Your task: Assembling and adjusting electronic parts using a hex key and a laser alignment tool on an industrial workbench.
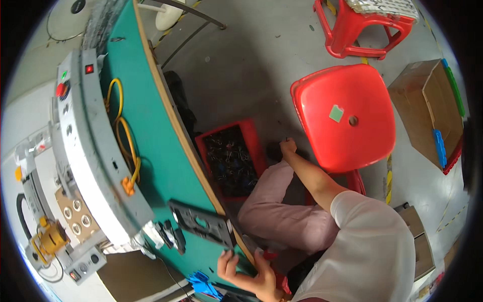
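Note:
My left hand (247, 276) hovers by the table's edge with thumb and fingers apart, holding nothing that I can see. Just beyond its fingertips, a black frame-like fixture (202, 223) with cut-out openings lies on the green tabletop (160, 151). My right arm stretches out over my knee. At its end my right hand (288, 147) is closed, and a small dark tip pokes out of it; what this belongs to cannot be made out. Beside my leg, below the table, stands a red bin (255, 146) full of small black parts (229, 161) with shiny metal bits.
Red stools (347, 121) stand on the right, with another red stool (347, 30) farther off. A cardboard box (420, 95) sits at far right. Along the table are a long grey machine (95, 146), a yellow cable (122, 131) and blue pieces (202, 284).

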Demonstrator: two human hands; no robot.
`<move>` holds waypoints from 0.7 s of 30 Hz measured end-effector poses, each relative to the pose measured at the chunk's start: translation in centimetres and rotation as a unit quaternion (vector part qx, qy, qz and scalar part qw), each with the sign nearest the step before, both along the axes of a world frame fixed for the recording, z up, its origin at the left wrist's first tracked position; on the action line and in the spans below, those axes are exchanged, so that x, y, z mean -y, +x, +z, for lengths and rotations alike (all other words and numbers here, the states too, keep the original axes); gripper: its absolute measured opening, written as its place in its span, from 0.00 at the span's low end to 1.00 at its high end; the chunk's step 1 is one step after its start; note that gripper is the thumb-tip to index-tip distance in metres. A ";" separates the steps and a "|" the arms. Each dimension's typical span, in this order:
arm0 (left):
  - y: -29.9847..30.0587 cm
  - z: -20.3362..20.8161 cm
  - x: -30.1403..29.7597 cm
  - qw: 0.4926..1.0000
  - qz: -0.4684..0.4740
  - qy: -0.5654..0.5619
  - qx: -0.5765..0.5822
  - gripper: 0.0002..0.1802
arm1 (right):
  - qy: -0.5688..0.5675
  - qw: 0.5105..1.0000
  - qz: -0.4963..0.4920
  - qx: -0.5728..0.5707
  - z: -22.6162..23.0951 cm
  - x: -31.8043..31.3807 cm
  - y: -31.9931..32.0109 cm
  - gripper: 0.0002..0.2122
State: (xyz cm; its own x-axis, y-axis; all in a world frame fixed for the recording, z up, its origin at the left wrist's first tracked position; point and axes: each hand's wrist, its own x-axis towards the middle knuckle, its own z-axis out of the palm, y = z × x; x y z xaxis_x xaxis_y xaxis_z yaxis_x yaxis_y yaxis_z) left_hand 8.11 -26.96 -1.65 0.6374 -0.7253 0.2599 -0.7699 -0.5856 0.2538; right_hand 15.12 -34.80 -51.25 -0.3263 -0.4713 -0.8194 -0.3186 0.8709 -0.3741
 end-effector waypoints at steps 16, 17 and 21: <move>7.9 -7.1 1.6 0.995 0.002 0.102 -0.009 0.36 | -0.013 0.960 0.273 0.058 -10.1 3.3 4.9 0.17; 8.2 -7.4 1.4 0.994 0.006 0.109 -0.005 0.36 | -0.017 0.955 0.292 0.057 -10.2 3.4 5.4 0.18; 8.8 -8.3 0.9 0.991 0.015 0.130 -0.009 0.36 | -0.003 0.952 0.305 0.032 -12.2 4.1 4.5 0.16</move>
